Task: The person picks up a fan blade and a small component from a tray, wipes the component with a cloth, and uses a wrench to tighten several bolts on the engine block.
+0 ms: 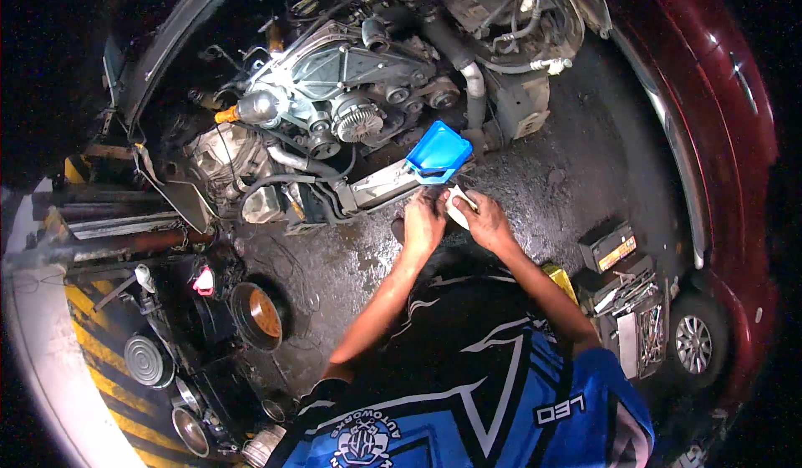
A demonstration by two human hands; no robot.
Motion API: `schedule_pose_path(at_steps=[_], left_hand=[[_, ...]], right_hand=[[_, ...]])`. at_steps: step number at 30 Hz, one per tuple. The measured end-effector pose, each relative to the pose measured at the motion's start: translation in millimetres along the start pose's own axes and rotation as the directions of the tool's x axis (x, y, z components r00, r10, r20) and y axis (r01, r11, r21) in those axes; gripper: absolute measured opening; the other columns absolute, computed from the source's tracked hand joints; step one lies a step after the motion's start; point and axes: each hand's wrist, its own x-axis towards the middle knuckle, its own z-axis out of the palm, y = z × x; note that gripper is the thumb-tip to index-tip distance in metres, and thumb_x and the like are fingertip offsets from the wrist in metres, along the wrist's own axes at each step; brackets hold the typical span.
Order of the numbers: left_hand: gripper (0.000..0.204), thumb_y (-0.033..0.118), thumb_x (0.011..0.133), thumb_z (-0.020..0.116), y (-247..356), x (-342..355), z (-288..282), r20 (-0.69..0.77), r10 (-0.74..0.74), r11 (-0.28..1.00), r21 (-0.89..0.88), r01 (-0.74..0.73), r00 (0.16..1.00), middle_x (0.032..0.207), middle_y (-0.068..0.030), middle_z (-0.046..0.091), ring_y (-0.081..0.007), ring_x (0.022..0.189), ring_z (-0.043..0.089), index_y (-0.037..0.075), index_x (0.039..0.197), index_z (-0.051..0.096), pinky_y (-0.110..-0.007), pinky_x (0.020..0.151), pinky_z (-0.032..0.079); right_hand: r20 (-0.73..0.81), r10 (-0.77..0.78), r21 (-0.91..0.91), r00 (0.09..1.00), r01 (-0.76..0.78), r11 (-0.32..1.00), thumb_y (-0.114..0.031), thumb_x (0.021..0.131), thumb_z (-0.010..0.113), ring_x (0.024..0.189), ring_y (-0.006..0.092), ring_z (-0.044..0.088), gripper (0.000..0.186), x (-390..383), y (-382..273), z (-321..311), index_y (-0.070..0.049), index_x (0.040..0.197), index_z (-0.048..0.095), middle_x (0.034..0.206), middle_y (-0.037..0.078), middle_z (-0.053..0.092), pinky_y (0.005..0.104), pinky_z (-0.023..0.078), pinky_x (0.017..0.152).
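Observation:
My left hand (423, 221) and my right hand (484, 221) are close together over the oily floor, just below a blue plastic tray (438, 152). Both hands are closed on a small white object (457, 201) held between them; what it is cannot be told. The blue tray rests at the near end of an engine (342, 100) that sits out of a car on the ground. My forearms come up from a blue and black jersey at the lower edge.
A dark red car (718, 134) curves along the right. An open toolbox with wrenches (635, 317) and a small black box (610, 246) lie at my right. At left, a yellow-striped edge (100, 351), round metal parts (149, 359) and a dark pan (259, 313).

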Motion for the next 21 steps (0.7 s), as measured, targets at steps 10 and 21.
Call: schedule_pose_path(at_steps=[10, 21], left_hand=[[0.021, 0.015, 0.088, 0.064, -6, 0, -3, 0.013, -0.014, 0.997, -0.075, 0.015, 1.000, 0.095, -0.0231, 0.064, -0.0429, 0.086, 0.062, -0.003, 0.098, 0.066, -0.049, 0.077, 0.048], [0.029, 0.025, 0.087, 0.069, -44, 15, -4, 0.200, -0.021, 0.961, -0.267, 0.075, 0.980, 0.083, -0.0182, 0.071, -0.0277, 0.078, 0.068, -0.004, 0.091, 0.069, -0.040, 0.072, 0.050]], right_hand=[[-0.024, -0.137, -0.115, 0.990, 0.133, 0.984, -0.048, 0.096, 0.050, 0.092, 0.0424, 0.061, 0.050, 0, 1, 0, 0.000, 0.104, 0.062, 0.095, 0.025, 0.064, 0.0445, 0.047, 0.079], [0.132, -0.090, 0.014, 0.987, 0.089, 0.996, -0.042, 0.096, 0.051, 0.091, 0.0376, 0.065, 0.045, 2, 15, 1, -0.003, 0.114, 0.064, 0.101, 0.022, 0.068, 0.0418, 0.049, 0.081]])
